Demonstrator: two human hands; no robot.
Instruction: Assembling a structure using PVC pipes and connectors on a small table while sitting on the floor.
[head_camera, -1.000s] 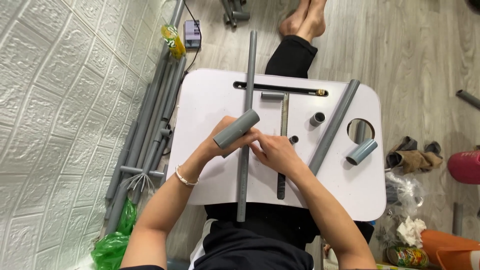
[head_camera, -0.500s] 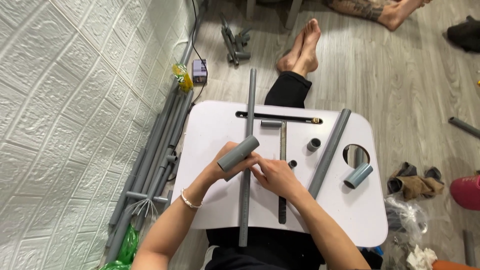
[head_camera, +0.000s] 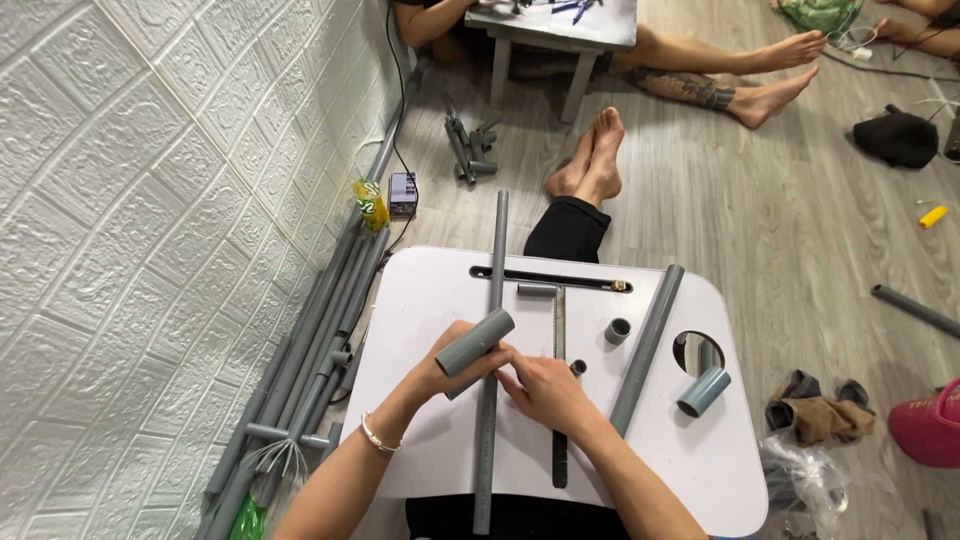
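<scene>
My left hand (head_camera: 437, 375) grips a short, wide grey pipe piece (head_camera: 474, 343) and holds it tilted above the white lap table (head_camera: 440, 290). My right hand (head_camera: 545, 390) touches the lower end of that piece with its fingertips. Under both hands a long thin grey pipe (head_camera: 492, 330) lies lengthwise on the table. A dark hacksaw-like tool (head_camera: 558, 340) lies just right of my right hand, and another long grey pipe (head_camera: 647, 345) lies slanted farther right.
A small grey coupling (head_camera: 617, 331) and a pale blue-grey short tube (head_camera: 703, 391) sit on the table's right, by a round hole. Several long pipes (head_camera: 310, 340) lie along the white wall. Another person's legs and a low table (head_camera: 560, 25) are ahead on the wood floor.
The view has tilted up, showing more of the floor and the other person ahead. My hands have stayed together on the short pipe piece over the table.
</scene>
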